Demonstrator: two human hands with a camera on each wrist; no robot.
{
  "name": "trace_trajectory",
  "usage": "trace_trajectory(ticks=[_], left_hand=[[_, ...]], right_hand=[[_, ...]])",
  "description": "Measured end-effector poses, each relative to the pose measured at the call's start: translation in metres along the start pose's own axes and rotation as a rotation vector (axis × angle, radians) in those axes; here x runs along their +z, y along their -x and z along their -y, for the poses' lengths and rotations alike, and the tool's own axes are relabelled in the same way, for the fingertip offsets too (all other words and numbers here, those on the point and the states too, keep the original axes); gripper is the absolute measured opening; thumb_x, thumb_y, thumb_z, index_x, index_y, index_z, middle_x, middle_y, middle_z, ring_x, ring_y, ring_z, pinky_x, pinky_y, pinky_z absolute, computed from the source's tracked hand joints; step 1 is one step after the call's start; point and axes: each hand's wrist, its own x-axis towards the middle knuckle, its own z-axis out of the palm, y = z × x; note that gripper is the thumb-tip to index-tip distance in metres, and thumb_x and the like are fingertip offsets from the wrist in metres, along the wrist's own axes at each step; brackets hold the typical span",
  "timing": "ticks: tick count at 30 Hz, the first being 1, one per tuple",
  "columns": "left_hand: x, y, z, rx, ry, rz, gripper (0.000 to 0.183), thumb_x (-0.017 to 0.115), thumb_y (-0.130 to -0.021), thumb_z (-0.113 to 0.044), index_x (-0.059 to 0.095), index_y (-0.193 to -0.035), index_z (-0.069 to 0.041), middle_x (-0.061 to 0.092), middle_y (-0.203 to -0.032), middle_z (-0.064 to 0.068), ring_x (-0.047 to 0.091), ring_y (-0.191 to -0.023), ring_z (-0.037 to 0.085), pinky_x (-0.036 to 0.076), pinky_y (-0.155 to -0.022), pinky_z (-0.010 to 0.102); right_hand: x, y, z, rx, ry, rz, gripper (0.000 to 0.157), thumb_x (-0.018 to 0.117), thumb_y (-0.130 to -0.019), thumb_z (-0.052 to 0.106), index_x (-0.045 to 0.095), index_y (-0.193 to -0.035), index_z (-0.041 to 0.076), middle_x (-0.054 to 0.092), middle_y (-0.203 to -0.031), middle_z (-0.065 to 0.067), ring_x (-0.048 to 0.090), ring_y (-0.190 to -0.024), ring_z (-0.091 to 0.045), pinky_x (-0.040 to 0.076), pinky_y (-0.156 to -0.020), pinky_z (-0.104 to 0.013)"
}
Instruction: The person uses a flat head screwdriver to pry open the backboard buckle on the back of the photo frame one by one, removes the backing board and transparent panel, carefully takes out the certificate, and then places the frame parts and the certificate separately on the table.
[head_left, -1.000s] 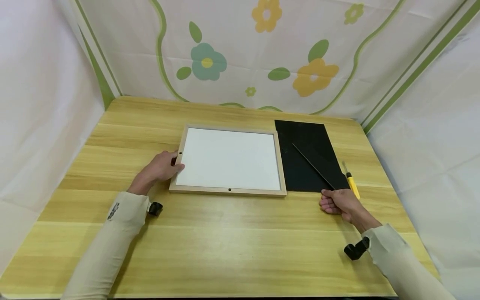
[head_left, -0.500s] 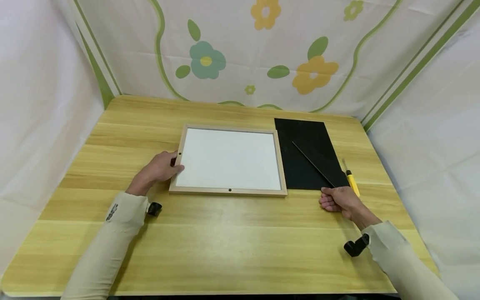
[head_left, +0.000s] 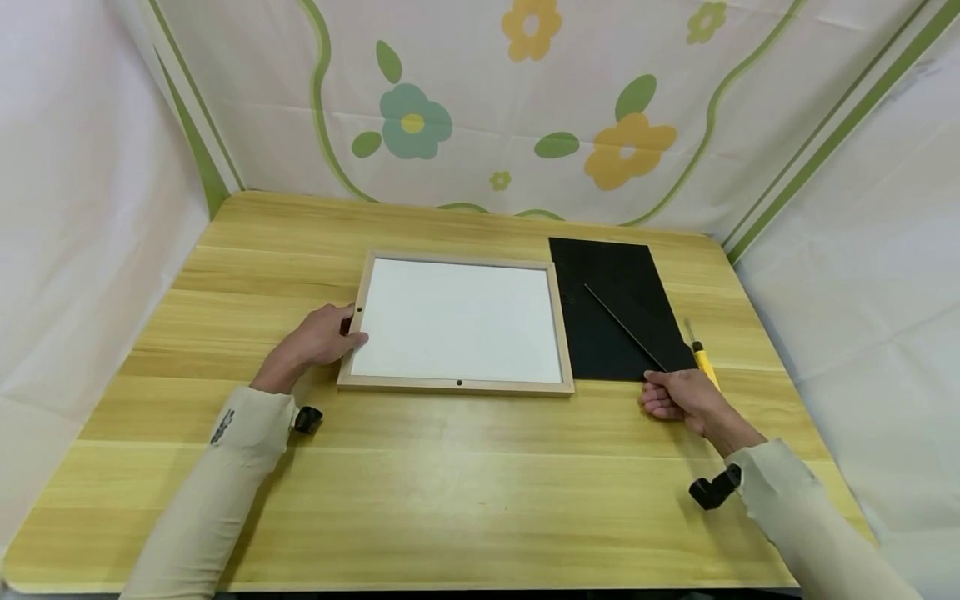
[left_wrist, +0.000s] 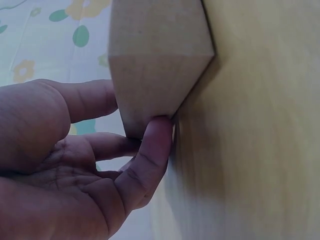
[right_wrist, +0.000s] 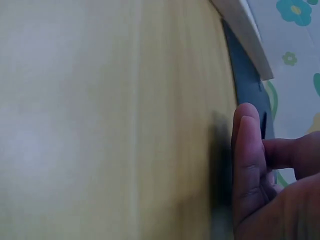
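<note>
Rectangular pale-wood frame [head_left: 405,384] stays put, pinched by left hand [head_left: 321,335]; right hand [head_left: 684,395], pinching thin black rod [head_left: 624,327], shifts slightly forward; the parts remain separate.

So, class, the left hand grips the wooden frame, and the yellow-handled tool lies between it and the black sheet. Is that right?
Almost: the left hand grips the wooden frame, but the head view shows the yellow-handled tool right of the black sheet, not between them.

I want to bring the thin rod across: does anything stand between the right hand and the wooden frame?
Nothing visible stands in the way. Between the right hand, pinching the thin rod, and the wooden frame lie only the flat black sheet and tabletop.
</note>
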Motion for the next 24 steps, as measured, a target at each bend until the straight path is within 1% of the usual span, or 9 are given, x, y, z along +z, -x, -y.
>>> trace_trajectory(ticks=[4, 8, 11, 13, 16, 18, 21, 24], left_hand=[[-0.001, 0.000, 0.001, -0.015, 0.011, 0.005, 0.051, 0.055, -0.100, -0.015, 0.042, -0.145, 0.004, 0.065, -0.113, 0.027, 0.060, -0.089, 0.026, 0.047, -0.073, 0.031], [-0.001, 0.000, 0.002, -0.017, 0.010, 0.005, 0.052, 0.055, -0.100, -0.015, 0.041, -0.147, 0.003, 0.064, -0.115, 0.027, 0.061, -0.091, 0.026, 0.048, -0.074, 0.031], [-0.001, 0.000, 0.002, -0.014, 0.006, 0.003, 0.052, 0.055, -0.100, -0.015, 0.041, -0.147, 0.003, 0.064, -0.116, 0.027, 0.061, -0.092, 0.026, 0.048, -0.075, 0.033], [-0.001, 0.001, 0.003, -0.015, 0.006, 0.003, 0.053, 0.055, -0.100, -0.015, 0.040, -0.147, 0.003, 0.064, -0.115, 0.027, 0.061, -0.092, 0.026, 0.048, -0.075, 0.033], [-0.001, 0.001, 0.003, -0.018, 0.016, 0.005, 0.053, 0.056, -0.100, -0.015, 0.040, -0.147, 0.004, 0.065, -0.114, 0.027, 0.061, -0.090, 0.026, 0.049, -0.074, 0.032], [0.000, 0.002, 0.002, -0.017, 0.016, 0.006, 0.053, 0.056, -0.100, -0.015, 0.041, -0.147, 0.004, 0.065, -0.113, 0.027, 0.062, -0.090, 0.026, 0.049, -0.073, 0.031], [0.000, 0.003, 0.001, -0.012, 0.014, 0.009, 0.052, 0.056, -0.100, -0.015, 0.042, -0.146, 0.004, 0.065, -0.111, 0.026, 0.061, -0.088, 0.025, 0.048, -0.073, 0.031], [0.000, 0.003, 0.001, -0.011, 0.016, 0.007, 0.051, 0.057, -0.099, -0.014, 0.043, -0.145, 0.004, 0.066, -0.109, 0.025, 0.060, -0.086, 0.025, 0.047, -0.072, 0.031]], right_hand=[[0.000, 0.002, 0.013, -0.052, 0.026, -0.014, 0.033, 0.053, -0.103, 0.029, 0.069, -0.086, 0.005, 0.070, -0.068, 0.003, 0.069, -0.061, -0.007, 0.057, -0.061, -0.023], [0.005, 0.003, 0.029, -0.107, 0.044, -0.010, 0.034, 0.054, -0.102, 0.031, 0.069, -0.087, 0.005, 0.071, -0.068, 0.004, 0.069, -0.061, -0.007, 0.057, -0.061, -0.023], [0.014, 0.003, 0.040, -0.152, 0.070, 0.001, 0.035, 0.053, -0.102, 0.032, 0.067, -0.095, 0.000, 0.071, -0.069, 0.005, 0.069, -0.062, -0.007, 0.058, -0.063, -0.024], [0.022, 0.002, 0.047, -0.184, 0.104, 0.005, 0.040, 0.053, -0.102, 0.033, 0.063, -0.104, -0.005, 0.071, -0.071, 0.005, 0.069, -0.064, -0.006, 0.058, -0.064, -0.024], [0.036, 0.001, 0.055, -0.249, 0.201, -0.013, 0.048, 0.054, -0.101, 0.035, 0.057, -0.115, -0.011, 0.071, -0.076, 0.003, 0.070, -0.068, -0.008, 0.059, -0.068, -0.028], [0.046, 0.000, 0.059, -0.310, 0.286, -0.043, 0.050, 0.056, -0.100, 0.036, 0.057, -0.117, -0.011, 0.072, -0.082, -0.001, 0.070, -0.073, -0.012, 0.059, -0.072, -0.032], [0.060, 0.002, 0.064, -0.423, 0.434, -0.077, 0.043, 0.059, -0.099, 0.035, 0.062, -0.113, -0.005, 0.073, -0.091, -0.010, 0.071, -0.082, -0.022, 0.059, -0.076, -0.037], [0.075, 0.004, 0.068, -0.549, 0.587, -0.094, 0.029, 0.063, -0.097, 0.031, 0.067, -0.106, 0.003, 0.072, -0.095, -0.013, 0.067, -0.084, -0.028, 0.057, -0.073, -0.035]])
